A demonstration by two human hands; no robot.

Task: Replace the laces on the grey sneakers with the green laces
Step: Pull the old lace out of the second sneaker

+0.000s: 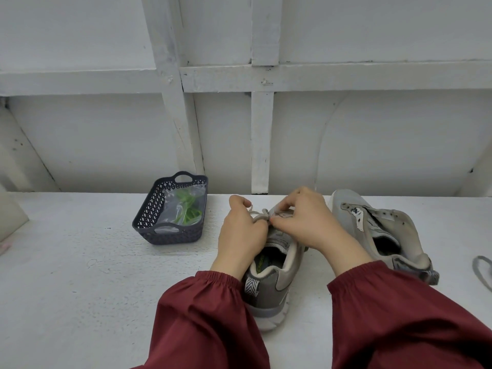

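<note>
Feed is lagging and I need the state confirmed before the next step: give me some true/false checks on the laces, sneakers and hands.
1. The green laces lie in a clear bag inside the dark basket. True.
2. The left hand and the right hand both pinch the grey lace on the near sneaker. True.
3. The sneaker on the right already wears green laces. False: the other sneaker shows bare eyelets and no lace.
4. The basket stands right of both sneakers. False: it stands to their left.
5. A loose grey lace lies on the table at the far right. True.
</note>
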